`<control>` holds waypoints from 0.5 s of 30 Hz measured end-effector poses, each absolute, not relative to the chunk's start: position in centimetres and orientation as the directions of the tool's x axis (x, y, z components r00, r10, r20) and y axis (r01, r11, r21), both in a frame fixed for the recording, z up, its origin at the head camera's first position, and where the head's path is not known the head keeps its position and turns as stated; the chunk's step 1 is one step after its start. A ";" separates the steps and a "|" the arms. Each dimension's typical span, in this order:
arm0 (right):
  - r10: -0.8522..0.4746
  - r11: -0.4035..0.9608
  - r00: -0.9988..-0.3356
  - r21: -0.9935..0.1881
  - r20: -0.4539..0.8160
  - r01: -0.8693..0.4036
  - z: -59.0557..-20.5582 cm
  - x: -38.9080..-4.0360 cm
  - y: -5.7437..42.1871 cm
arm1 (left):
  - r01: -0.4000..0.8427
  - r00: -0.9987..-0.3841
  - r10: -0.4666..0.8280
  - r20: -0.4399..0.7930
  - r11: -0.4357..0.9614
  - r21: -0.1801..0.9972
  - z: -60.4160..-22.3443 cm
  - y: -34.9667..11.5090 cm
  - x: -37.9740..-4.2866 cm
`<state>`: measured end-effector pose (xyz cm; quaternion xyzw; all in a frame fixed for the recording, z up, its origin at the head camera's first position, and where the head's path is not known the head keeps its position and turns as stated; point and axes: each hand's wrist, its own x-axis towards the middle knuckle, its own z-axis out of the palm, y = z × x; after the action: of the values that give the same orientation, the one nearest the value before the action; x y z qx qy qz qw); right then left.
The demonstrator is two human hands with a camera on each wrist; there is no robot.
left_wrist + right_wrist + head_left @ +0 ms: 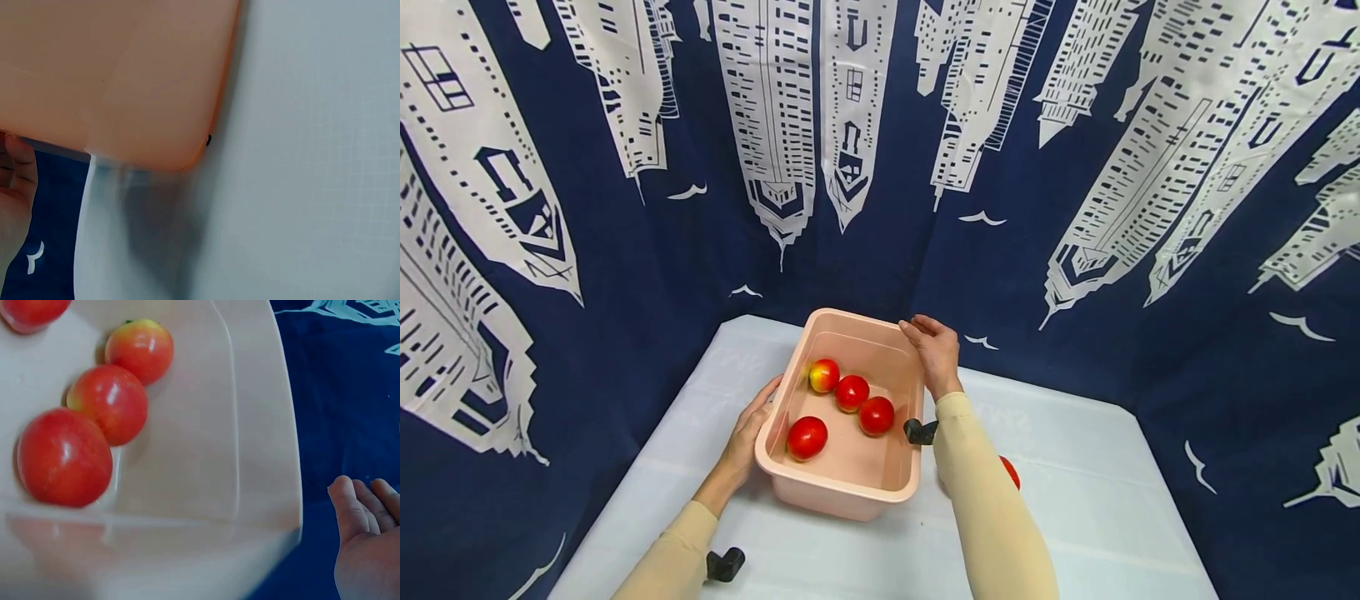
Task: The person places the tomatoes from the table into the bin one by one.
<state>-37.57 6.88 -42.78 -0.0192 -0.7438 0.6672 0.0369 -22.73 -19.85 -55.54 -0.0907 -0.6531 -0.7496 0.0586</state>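
A pink plastic tub (820, 497) is tilted over the table, with several red tomatoes (852, 392) inside, some touched with yellow. My left hand (748, 433) holds the tub by its left side, partly hidden by the wall. In the left wrist view, that hand's fingers (22, 162) meet the tub's edge. At the far right corner of the rim is my right hand (934, 346), fingers loosely bent. The right wrist view shows the right hand's fingers (353, 506) outside the tub, beside three tomatoes (65, 456) in a row and part of another.
Another red tomato (1010, 472) lies on the table to the right, mostly behind the right sleeve (988, 500). A pale cloth covers the table (1097, 500). Dark blue fabric (880, 275) printed with white buildings hangs behind and at both sides.
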 end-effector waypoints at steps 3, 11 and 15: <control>0.111 0.091 -0.993 -0.995 0.041 -0.031 -42.6 -37.6 8.5 | 0.205 -0.976 0.041 0.213 -0.139 0.969 -55.7 -19.3 -22.9; 0.168 0.090 -0.986 -0.996 0.016 -0.001 -43.5 -37.8 11.6 | 0.178 -0.982 0.040 0.185 -0.147 0.973 -55.5 -19.1 -22.8; 0.190 0.111 -0.982 -0.994 0.003 0.019 -44.7 -37.7 12.5 | 0.176 -0.983 0.020 0.180 -0.136 0.975 -55.2 -19.4 -22.6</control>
<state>-37.67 12.54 -44.72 -0.0702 -0.7426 0.6628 0.0647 -22.60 -19.41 -55.20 -0.0745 -0.6553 -0.7499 0.0520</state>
